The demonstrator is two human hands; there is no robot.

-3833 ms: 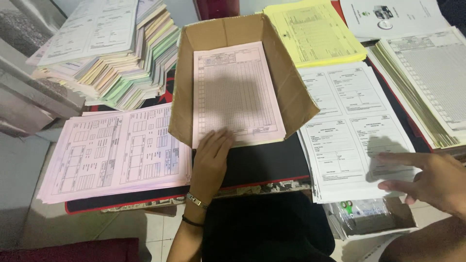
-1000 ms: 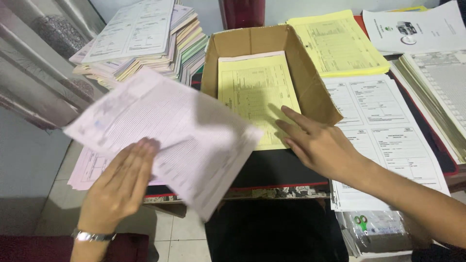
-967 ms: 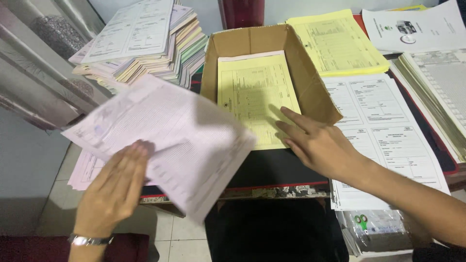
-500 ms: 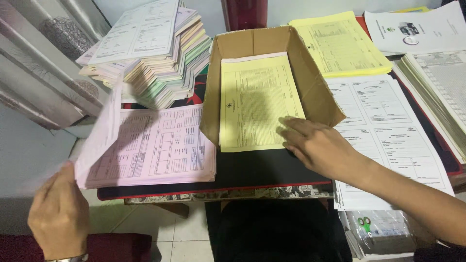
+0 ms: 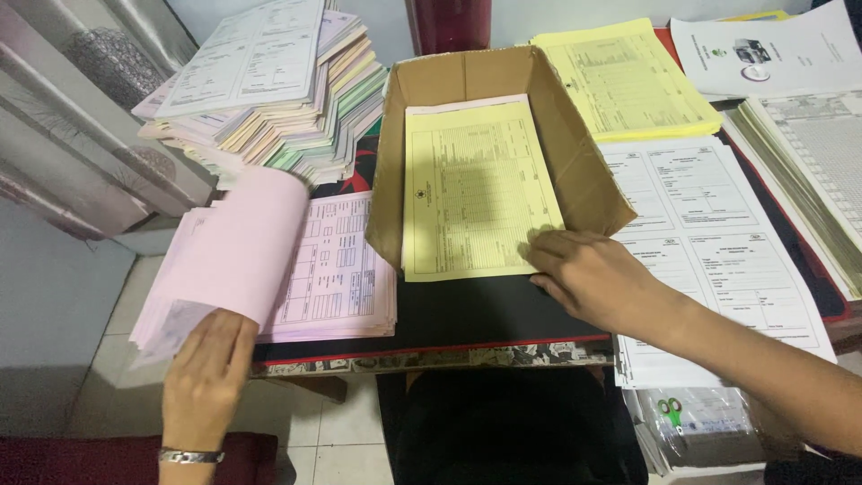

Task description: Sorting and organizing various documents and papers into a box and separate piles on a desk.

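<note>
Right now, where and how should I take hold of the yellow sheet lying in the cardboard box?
Probably by its near edge, coming from the open front. The yellow sheet lies flat, with the cardboard box walling its left, right and far sides; only the near edge sticks out over the dark table. The right hand already rests at that near right corner, so pinch there.

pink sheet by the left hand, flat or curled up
Curled up: the left hand lifts the pink sheet at its near corner, so it arches over the pink stack.
</note>
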